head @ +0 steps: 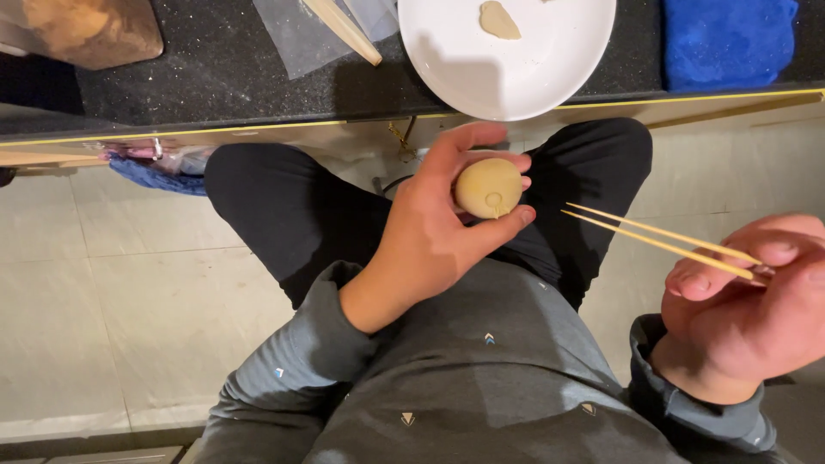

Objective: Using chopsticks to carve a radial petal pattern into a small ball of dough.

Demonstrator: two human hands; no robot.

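My left hand (434, 232) is curled around a smooth tan dough ball (487, 187), held over my lap with fingers and thumb pinching its sides. A small mark shows on the ball's lower face. My right hand (756, 305) grips two thin wooden skewers (653, 241) between thumb and fingers. Their tips point left toward the ball but stay a short gap away from it. Both sleeves are grey.
A dark speckled counter (215, 69) runs along the top. On it sit a white plate (533, 77) with a small dough piece (498, 19), a blue cloth (726, 41), clear plastic sheet (301, 39), a wooden stick (348, 33) and a brown bag (86, 30). Pale tiled floor lies below.
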